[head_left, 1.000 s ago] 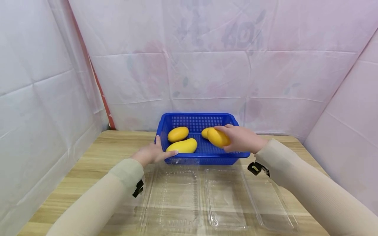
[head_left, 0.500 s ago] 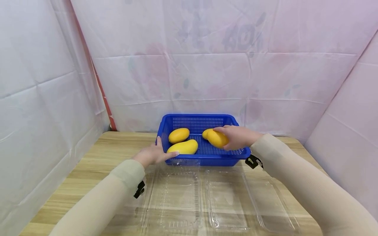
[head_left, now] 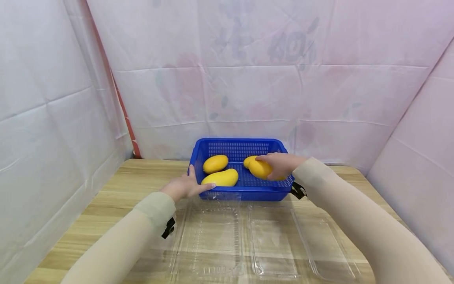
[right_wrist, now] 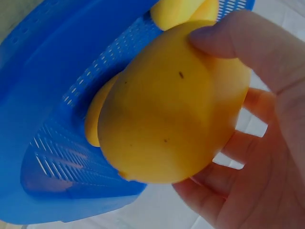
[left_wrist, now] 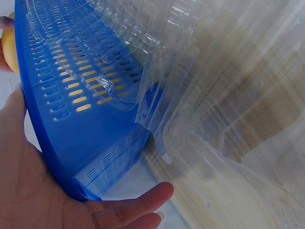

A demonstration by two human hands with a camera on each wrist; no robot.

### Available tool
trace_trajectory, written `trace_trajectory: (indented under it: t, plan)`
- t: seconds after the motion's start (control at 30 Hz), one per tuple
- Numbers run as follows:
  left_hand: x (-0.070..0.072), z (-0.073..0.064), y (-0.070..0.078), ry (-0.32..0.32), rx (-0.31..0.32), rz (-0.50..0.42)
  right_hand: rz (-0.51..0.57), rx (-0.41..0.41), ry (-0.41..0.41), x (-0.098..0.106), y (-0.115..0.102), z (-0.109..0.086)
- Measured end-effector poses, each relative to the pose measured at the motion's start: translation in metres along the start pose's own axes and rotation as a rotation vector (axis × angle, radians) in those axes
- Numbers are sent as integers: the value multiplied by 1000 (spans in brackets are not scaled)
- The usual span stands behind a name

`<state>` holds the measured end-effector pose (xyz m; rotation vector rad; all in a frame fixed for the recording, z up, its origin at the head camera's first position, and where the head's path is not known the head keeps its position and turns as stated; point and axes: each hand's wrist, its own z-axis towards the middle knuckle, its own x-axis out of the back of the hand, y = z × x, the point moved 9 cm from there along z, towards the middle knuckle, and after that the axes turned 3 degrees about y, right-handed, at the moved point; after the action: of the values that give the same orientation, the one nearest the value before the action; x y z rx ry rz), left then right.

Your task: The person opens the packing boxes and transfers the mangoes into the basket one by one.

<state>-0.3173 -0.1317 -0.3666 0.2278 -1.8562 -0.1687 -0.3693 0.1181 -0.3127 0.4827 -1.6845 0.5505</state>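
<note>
In the head view, my right hand (head_left: 280, 165) grips a yellow mango (head_left: 260, 169) over the right half of a blue plastic basket (head_left: 244, 188). The right wrist view shows the thumb on one side of this mango (right_wrist: 162, 109) and the fingers round the other. Behind it, another mango (head_left: 248, 161) is partly hidden. My left hand (head_left: 182, 186) rests at the basket's front left corner, its thumb along the front rim and its fingers stretched along the left side. Two more mangoes, a rear one (head_left: 215, 163) and a front one (head_left: 221, 178), lie in the basket's left half.
In front of the basket, clear plastic boxes stand on the wooden table (head_left: 142, 173): a ridged one (head_left: 216, 240) at the left and a shallower clear tray (head_left: 273, 244) to its right. White patterned cloth (head_left: 248, 94) hangs close behind the basket and along both sides.
My right hand and forearm have shifted slightly left with the mango in the grip. The left hand stays at the basket corner. The whole head view has shifted slightly.
</note>
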Motion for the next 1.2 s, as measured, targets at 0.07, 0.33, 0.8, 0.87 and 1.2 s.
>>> trace_trajectory:
  t: [0.07,0.33,0.8,0.87,1.2]
  plan:
    - [0,0,0,1,-1,0,8,-10,-17,-3,1,3]
    - [-3,1,0,-5,0,-6,21,-32,-78,-14,6,16]
    - [0,-3,0,-1,16,-8,52,-53,-91,-14,18,28]
    - [-1,-3,0,-3,19,-12,70,-81,-111,-18,23,29]
    - [1,-2,1,3,14,-18,106,-130,-153,-27,35,36]
